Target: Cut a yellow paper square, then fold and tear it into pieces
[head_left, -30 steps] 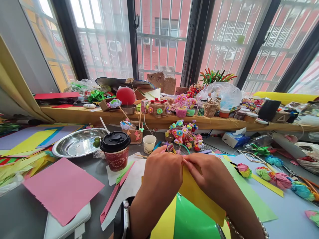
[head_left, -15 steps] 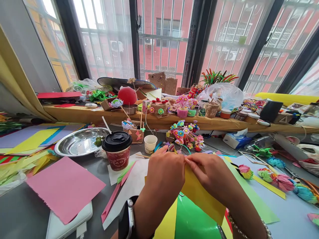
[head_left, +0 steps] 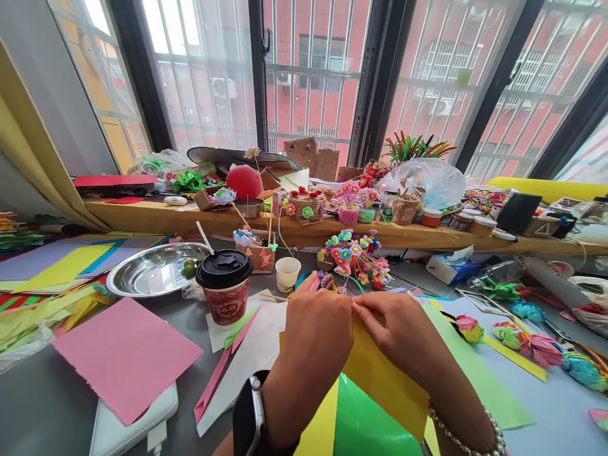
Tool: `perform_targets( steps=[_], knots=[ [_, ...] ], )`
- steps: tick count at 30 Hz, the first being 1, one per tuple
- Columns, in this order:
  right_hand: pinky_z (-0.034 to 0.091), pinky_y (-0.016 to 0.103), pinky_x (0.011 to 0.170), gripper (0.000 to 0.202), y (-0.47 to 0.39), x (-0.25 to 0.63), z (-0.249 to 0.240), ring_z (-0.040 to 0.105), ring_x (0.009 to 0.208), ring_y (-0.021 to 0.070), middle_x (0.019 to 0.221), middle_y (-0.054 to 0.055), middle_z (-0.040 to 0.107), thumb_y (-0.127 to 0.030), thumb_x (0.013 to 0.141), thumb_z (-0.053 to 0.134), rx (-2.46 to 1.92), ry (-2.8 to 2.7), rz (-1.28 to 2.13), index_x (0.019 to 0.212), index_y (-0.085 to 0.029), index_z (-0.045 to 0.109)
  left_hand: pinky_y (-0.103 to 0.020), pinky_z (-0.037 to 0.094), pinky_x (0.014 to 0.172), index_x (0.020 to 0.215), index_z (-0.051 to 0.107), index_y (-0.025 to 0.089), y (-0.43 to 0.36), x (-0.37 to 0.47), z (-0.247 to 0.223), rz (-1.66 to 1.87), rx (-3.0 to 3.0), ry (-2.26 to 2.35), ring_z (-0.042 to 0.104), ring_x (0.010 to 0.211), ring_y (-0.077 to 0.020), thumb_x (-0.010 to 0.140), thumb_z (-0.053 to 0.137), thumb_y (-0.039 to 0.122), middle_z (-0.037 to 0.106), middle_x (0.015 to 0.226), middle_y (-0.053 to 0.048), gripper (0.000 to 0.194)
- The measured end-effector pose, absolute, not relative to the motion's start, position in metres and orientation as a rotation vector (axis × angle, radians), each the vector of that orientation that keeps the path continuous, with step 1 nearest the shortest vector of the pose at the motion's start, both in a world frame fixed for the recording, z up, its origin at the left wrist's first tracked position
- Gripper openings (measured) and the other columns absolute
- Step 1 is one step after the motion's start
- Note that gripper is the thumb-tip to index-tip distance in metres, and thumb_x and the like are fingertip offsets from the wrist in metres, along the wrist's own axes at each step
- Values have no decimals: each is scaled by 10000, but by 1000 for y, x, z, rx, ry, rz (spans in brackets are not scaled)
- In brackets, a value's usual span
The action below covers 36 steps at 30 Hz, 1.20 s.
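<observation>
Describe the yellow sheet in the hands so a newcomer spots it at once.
Under the windows, find the grey table, then the glossy green surface at the bottom centre. Just above it, the left hand and right hand meet, holding the yellow sheet. Unlike the yellow strip lying to its right, this wider piece is held.

Before me, the gray tabletop (head_left: 186,320) carries a steel dish (head_left: 147,272), a paper cup (head_left: 287,276) and, farther right, a tissue box (head_left: 446,270). To my left lies a white device (head_left: 116,434), partly under a pink sheet (head_left: 128,358); to my right, a pale blue sheet (head_left: 560,424) spreads out.
</observation>
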State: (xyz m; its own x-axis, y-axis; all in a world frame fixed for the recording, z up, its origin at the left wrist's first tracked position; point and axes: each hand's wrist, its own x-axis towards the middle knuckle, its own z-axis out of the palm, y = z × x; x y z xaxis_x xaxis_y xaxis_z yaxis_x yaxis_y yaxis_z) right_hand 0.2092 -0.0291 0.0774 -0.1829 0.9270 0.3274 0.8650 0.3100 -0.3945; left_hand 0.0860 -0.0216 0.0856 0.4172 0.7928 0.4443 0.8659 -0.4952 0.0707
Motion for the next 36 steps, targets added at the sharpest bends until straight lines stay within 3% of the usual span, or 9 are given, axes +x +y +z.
perform_targets(
  steps=[6,25,28,30,32,36],
  knots=[
    [394,237,592,292,-27,207,76,621,662,177,720,37,696,-184,807,399,-1578,-2119,121,689,-207,664,-392,341,922,598,673,175,-19,84,85,-612,-2490,-1525,629,606,-177,741,476,135,686,593,-65,247],
    [372,262,619,271,-26,208,77,602,713,200,761,60,681,-198,822,388,-1680,-2087,173,757,-191,651,-416,282,944,702,688,169,-16,85,83,-668,-2538,-1593,610,637,-186,775,430,176,697,664,-82,269],
    [374,252,618,254,-28,215,80,593,708,182,774,46,677,-198,824,394,-1595,-2136,301,775,-191,643,-383,349,857,727,691,192,-9,77,85,-670,-2711,-1571,593,666,-189,767,464,213,700,677,-49,231],
    [373,235,594,223,-30,222,81,578,680,161,760,28,670,-198,812,422,-1509,-2217,431,780,-192,642,-296,405,685,721,692,207,-3,70,87,-619,-2913,-1527,582,655,-177,750,503,241,698,680,-24,194],
    [367,219,560,187,-30,228,82,550,639,141,717,16,651,-213,797,456,-1439,-2293,546,776,-185,640,-231,374,553,719,691,198,3,63,87,-562,-3113,-1415,565,613,-149,739,528,255,689,668,-9,174],
    [335,196,497,197,-30,237,82,463,561,107,604,-11,562,-277,793,486,-1368,-2348,724,688,-158,602,-189,365,553,732,679,165,10,53,88,-531,-3415,-1182,554,635,-123,746,542,279,673,675,-2,178]
  ],
)
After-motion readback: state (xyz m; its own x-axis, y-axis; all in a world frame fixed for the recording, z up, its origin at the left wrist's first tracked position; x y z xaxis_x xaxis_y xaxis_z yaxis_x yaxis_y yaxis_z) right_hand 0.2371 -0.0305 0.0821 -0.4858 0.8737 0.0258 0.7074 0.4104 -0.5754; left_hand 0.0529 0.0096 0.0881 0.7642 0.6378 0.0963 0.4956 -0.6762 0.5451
